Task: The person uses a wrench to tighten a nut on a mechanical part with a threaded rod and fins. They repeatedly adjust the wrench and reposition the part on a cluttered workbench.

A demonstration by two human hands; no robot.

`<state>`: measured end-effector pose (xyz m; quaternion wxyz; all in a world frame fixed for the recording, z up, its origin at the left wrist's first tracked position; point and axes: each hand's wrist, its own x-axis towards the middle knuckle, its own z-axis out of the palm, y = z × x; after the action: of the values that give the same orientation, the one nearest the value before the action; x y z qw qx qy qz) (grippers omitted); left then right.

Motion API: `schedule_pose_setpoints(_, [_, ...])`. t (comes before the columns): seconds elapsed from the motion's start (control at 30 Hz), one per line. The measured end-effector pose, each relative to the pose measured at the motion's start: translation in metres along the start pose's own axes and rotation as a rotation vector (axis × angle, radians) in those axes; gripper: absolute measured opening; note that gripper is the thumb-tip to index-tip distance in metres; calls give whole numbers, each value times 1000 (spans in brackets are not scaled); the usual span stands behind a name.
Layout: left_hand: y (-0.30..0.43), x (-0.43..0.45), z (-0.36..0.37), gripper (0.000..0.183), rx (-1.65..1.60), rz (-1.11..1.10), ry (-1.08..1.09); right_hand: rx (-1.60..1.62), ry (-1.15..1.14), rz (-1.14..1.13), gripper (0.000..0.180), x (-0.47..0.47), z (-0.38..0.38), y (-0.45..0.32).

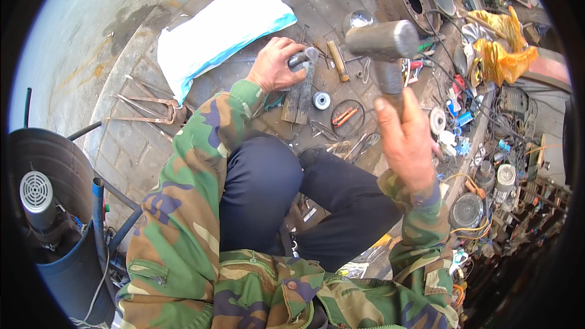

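Observation:
My right hand (pixel 406 141) grips a club hammer (pixel 384 41) by its handle, with the heavy steel head raised off the ground. A short round steel bar (pixel 302 57) is held in my left hand (pixel 276 65), its flared end pointing up and to the right. Below that hand lies a worn block (pixel 297 105), wood or metal; whether the bar's lower end touches it is hidden by the fingers. Beside the block sits a small round metal part (pixel 321 100) with a pale centre hole. A brass-coloured rod (pixel 337 61) lies a little farther off.
A white sack (pixel 224 32) lies beyond my left hand. Orange-handled pliers (pixel 345 116) rest near my knees. A metal puller (pixel 146 107) is at left, near a drum (pixel 55 146) holding a motor (pixel 36 191). A rusty wheel rim (pixel 402 0), cables and scrap crowd the right.

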<state>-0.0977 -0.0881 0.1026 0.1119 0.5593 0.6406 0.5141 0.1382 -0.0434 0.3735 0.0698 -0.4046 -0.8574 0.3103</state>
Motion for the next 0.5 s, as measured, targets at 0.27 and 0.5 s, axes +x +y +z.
schedule_pose_setpoints(0.27, [5, 1, 0, 44, 28, -64, -61, 488, -200, 575, 35, -21, 36, 167])
schedule_pose_setpoints(0.5, [3, 3, -2, 53, -40, -206, -199, 860, -153, 898, 31, -34, 174, 372])
